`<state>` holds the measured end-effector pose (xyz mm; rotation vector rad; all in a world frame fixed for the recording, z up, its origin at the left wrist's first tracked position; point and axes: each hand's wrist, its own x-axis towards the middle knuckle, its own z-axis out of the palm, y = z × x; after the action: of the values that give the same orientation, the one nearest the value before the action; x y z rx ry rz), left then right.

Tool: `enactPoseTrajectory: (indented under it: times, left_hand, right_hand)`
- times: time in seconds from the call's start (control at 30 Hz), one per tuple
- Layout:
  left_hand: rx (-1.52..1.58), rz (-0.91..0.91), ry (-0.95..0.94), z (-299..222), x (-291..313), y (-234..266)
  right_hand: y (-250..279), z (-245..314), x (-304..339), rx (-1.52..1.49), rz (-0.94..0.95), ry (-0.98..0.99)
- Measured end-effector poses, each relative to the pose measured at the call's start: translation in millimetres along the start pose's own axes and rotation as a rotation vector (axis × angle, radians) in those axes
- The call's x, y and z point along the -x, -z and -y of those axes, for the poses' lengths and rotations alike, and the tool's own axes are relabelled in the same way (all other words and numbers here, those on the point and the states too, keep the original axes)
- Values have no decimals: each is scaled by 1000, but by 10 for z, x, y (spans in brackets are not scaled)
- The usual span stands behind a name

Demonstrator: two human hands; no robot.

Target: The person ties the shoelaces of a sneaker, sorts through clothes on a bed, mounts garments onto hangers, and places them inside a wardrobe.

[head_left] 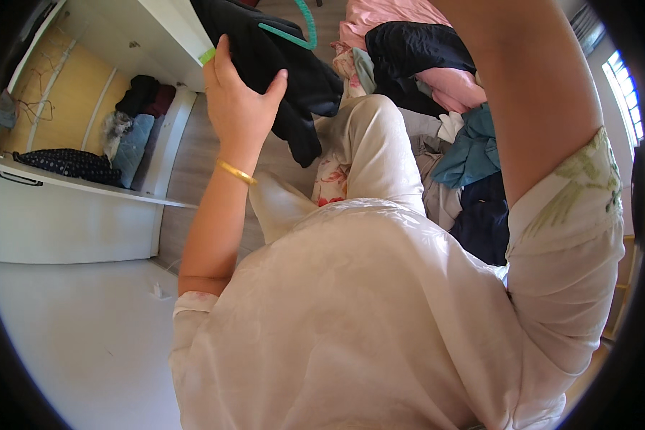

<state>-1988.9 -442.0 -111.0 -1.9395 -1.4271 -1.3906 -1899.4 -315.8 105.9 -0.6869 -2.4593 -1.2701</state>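
Observation:
A black garment (287, 79) hangs in front of me at the upper middle, its top cut off by the edge of the view. My left hand (244, 97) is closed on its near left side, thumb lying over the cloth and the other fingers partly hidden by it. A turquoise clothes hanger (309, 29) shows against the upper part of the garment. A yellow bangle (236, 172) circles my left wrist. My right arm reaches up past the top edge, so that hand is out of sight.
An open white wardrobe (72, 204) stands at the left, with folded clothes (132, 150), a dotted black cloth (68, 163) and wire hangers (36, 107) inside. Heaped clothes, including a pink cloth (455, 89) and a teal garment (473, 150), lie beside my knee on the right.

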Motion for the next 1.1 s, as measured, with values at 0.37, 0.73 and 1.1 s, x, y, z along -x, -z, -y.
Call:
enactPoseTrajectory:
  times: [0.37, 0.73, 1.1]
  left_hand:
    - [149, -170, 12, 429, -337, 2]
    - [288, 26, -151, 133, -173, -35]
    - [287, -246, -48, -433, -249, -423]
  right_hand:
    - [-59, 11, 203, -172, -80, -45]
    - [-83, -49, 292, -194, -110, -50]
    - [-107, -182, 670, -150, -54, -88]
